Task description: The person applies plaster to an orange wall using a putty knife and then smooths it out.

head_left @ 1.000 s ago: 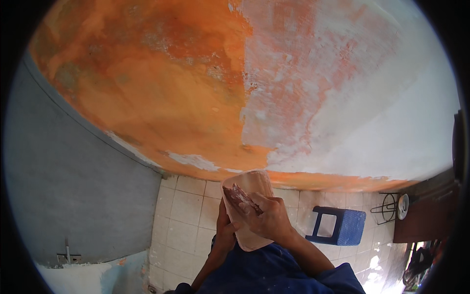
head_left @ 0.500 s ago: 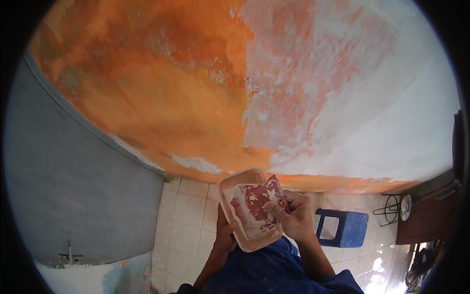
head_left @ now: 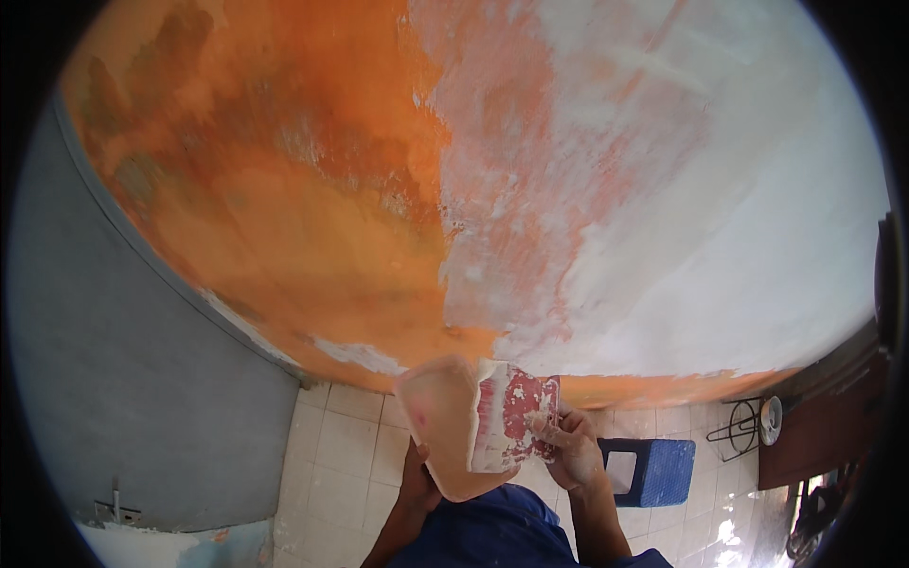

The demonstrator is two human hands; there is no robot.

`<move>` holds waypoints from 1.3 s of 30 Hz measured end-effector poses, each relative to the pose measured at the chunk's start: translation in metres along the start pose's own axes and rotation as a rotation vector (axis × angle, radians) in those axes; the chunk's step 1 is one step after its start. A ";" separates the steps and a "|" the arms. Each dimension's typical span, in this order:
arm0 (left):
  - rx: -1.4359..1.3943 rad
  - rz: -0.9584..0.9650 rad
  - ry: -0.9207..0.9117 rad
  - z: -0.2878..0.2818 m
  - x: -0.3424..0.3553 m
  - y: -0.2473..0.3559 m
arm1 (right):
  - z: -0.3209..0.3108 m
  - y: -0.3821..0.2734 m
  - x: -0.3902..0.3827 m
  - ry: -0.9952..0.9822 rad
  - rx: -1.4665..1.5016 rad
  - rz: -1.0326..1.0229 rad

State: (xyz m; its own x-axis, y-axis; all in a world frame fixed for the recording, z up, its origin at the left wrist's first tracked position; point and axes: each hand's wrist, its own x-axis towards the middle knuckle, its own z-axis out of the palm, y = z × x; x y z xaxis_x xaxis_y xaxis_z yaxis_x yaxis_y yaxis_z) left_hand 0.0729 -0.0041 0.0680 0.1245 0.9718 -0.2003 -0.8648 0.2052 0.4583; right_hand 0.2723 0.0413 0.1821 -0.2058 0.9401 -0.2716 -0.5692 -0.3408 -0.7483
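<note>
- Moved the red scraper (head_left: 521, 405) rightward since half a second before, from across the middle of the tan tray (head_left: 436, 417) to over its right side — baring more of its inside.
- Pointed the scraper's paste-laden edge left, with its long axis nearly up and down the view.
- Clamped the right hand (head_left: 576, 450) on the scraper's right end — and the left hand (head_left: 422, 476) on the tray's left side.

No legible lettering, numbers or signs

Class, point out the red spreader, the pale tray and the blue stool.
Red spreader (head_left: 520, 415), head view: its smeared flat face.
Pale tray (head_left: 439, 434), head view: bare part beside the spreader.
Blue stool (head_left: 669, 473), head view: its textured surface.
</note>
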 end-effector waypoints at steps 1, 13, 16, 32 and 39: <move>-0.025 -0.015 -0.004 -0.002 0.002 -0.003 | -0.003 0.002 0.001 -0.008 0.041 0.005; -0.005 0.002 0.121 -0.015 0.001 -0.026 | 0.007 0.012 -0.003 -0.085 0.192 -0.027; 0.092 0.036 0.114 -0.006 -0.003 -0.017 | 0.010 0.012 -0.004 -0.098 0.177 -0.016; 0.127 -0.024 0.043 0.058 -0.049 0.063 | 0.182 -0.114 -0.069 -0.059 -0.593 -1.294; 0.146 -0.094 0.093 0.084 -0.060 0.065 | 0.222 -0.175 -0.007 0.557 -1.693 -2.252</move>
State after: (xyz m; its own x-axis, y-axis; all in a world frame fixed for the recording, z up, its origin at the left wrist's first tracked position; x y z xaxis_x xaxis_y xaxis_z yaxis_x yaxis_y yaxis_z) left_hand 0.0501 -0.0388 0.1830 0.1501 0.9340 -0.3241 -0.7707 0.3158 0.5534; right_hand 0.1968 0.0948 0.4496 -0.3774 -0.1165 0.9187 0.8724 0.2880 0.3949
